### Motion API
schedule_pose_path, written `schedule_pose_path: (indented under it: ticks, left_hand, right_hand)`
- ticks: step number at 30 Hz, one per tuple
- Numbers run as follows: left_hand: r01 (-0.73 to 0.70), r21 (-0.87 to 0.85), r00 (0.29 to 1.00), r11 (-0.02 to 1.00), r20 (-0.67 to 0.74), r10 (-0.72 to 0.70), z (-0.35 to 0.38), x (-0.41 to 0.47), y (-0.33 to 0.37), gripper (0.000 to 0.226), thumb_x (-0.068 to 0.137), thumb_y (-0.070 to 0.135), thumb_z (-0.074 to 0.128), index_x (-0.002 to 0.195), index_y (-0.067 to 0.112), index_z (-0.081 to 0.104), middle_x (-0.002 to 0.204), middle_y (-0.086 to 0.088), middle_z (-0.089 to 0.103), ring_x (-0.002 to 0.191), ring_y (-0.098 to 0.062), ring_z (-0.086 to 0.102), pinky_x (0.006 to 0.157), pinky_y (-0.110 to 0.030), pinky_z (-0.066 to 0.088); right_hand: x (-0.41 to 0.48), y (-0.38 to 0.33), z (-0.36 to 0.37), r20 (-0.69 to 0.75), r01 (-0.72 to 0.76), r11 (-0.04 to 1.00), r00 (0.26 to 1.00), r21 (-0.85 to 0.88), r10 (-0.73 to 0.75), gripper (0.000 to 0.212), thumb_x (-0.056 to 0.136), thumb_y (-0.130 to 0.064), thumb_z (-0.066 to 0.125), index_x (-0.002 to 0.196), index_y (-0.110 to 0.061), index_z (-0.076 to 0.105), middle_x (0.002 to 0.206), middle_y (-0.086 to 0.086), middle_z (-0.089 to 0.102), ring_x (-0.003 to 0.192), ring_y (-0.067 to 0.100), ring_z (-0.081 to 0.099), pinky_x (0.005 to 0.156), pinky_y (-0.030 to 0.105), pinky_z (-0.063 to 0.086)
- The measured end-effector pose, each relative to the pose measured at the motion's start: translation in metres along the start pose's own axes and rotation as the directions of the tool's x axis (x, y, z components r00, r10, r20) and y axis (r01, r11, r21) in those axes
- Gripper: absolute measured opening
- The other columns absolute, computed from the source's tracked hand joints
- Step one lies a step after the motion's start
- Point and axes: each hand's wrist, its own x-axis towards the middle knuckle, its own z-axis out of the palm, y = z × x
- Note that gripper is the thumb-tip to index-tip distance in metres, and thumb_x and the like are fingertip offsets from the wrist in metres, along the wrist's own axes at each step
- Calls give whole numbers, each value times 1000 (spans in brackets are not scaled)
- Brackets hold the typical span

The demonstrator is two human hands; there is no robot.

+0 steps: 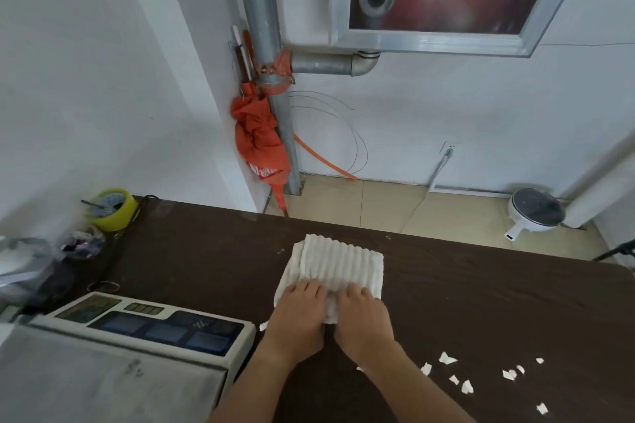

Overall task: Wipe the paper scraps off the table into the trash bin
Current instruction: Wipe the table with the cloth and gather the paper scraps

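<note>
A folded white ribbed cloth lies on the dark brown table near its far edge. My left hand and my right hand rest side by side on the cloth's near edge, fingers bent over it; I cannot tell whether they grip it or only press it. Several white paper scraps lie scattered on the table to the right of my right forearm, and one small scrap sits just left of my left hand. No trash bin is in view.
An electronic scale fills the near left of the table. A yellow tape roll and clutter sit at the far left corner. Beyond the table are tiled floor, an orange umbrella on a pipe, and a white pot.
</note>
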Motion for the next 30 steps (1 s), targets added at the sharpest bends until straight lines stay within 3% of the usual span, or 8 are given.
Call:
schedule_pose_path:
  ticks: [3, 7, 10, 14, 17, 21, 26, 30]
  left_hand:
    - [83, -127, 995, 988, -36, -88, -12, 7, 3, 17, 93, 26, 49, 106, 23, 60, 104, 6, 62, 93, -10, 56, 86, -23, 45]
    - [170, -294, 985, 940, 46, -164, -19, 17, 9, 10, 95, 27, 48, 97, 20, 55, 81, 5, 61, 69, -11, 58, 60, -21, 42]
    - [222, -384, 973, 896, 149, -177, -21, 18, 11, 14, 96, 30, 46, 102, 18, 52, 84, 4, 59, 72, -13, 56, 65, -27, 44]
    - [316, -419, 940, 851, 263, -219, -18, 21, 10, 27, 94, 37, 50, 115, 19, 50, 92, 6, 60, 85, -12, 59, 73, -30, 50]
    - [418, -483, 900, 770, 337, -277, -16, 25, 5, 47, 91, 40, 57, 129, 15, 45, 106, 2, 62, 94, -13, 61, 79, -33, 55]
    - [534, -516, 840, 670, 413, -352, -18, 32, -3, 70, 90, 35, 61, 145, 9, 25, 129, -7, 56, 116, -25, 57, 95, -40, 51]
    - [372, -408, 927, 834, 209, -311, -13, 28, 13, 40, 94, 22, 52, 131, 15, 38, 123, -9, 51, 103, -24, 58, 84, -35, 52]
    - [124, -161, 988, 979, -77, -137, 0, 9, 26, 35, 96, 44, 46, 119, 19, 53, 115, 0, 54, 88, -11, 56, 72, -26, 54]
  right_hand:
    - [11, 13, -19, 77, -105, 980, 993, 168, 93, 18, 91, -19, 53, 108, -20, 61, 104, -2, 60, 92, 16, 58, 76, 27, 49]
    - [17, 29, -30, 207, -189, 961, 967, 200, 146, 22, 89, -11, 44, 98, -16, 63, 89, 1, 65, 76, 15, 61, 64, 24, 46]
    - [13, 34, -28, 211, -184, 966, 967, 182, 144, 22, 88, -13, 42, 98, -16, 61, 89, 1, 64, 80, 16, 63, 63, 25, 45]
    - [10, 37, -23, 166, -173, 959, 977, 225, 137, 33, 90, -20, 42, 122, -13, 43, 85, -2, 57, 71, 15, 53, 57, 29, 37]
    - [13, 40, -21, 137, -142, 959, 984, 244, 111, 46, 95, -38, 43, 132, -13, 32, 91, 0, 63, 72, 17, 58, 63, 34, 45]
    - [19, 45, -14, 85, -114, 966, 992, 232, 96, 44, 98, -52, 39, 125, -18, 34, 89, 0, 66, 73, 18, 64, 69, 39, 55]
    - [22, 44, -11, 78, -115, 967, 992, 227, 99, 29, 102, -43, 38, 118, -19, 38, 92, 4, 65, 75, 23, 60, 66, 36, 46]
    - [24, 42, -13, 109, -129, 976, 988, 174, 111, 26, 103, -36, 39, 124, -21, 40, 90, 3, 60, 79, 22, 60, 65, 33, 44]
